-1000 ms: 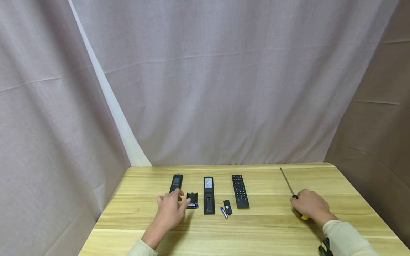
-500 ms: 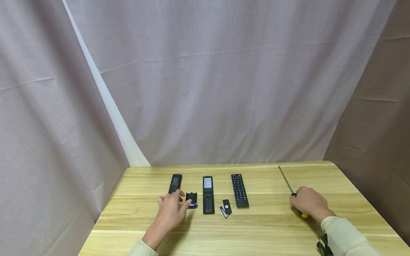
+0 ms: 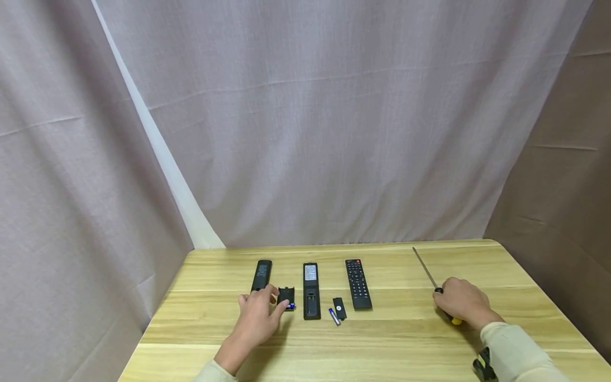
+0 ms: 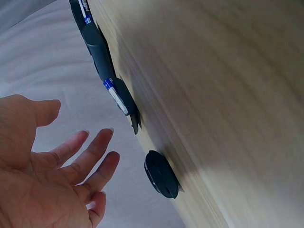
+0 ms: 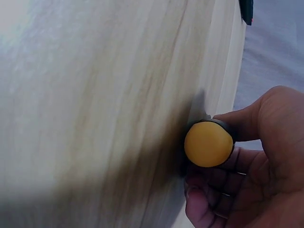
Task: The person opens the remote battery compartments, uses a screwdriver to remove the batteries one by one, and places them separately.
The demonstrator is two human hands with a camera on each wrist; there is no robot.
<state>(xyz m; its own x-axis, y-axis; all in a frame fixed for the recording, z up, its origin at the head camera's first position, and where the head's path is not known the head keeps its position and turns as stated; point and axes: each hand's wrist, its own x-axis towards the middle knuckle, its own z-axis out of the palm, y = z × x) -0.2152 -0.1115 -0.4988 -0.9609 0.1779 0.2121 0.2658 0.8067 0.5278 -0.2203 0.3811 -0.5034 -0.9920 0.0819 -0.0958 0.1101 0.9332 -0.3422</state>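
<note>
- Screwdriver (image 5: 208, 144) looks stiff, likely not heavy; best held by its fat handle (image 3: 456, 321)
- Right hand (image 3: 462, 301): fingers curled round it
- Left hand (image 3: 259, 317): fingers spread

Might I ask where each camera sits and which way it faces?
Head: worn there, facing forward and down at the table; left hand, right hand, sleeves show.
Left wrist: worn there, facing past the left hand toward a remote and battery.
Right wrist: worn there, facing the screwdriver in that hand.
Shared: head and right wrist both show the screwdriver.
</note>
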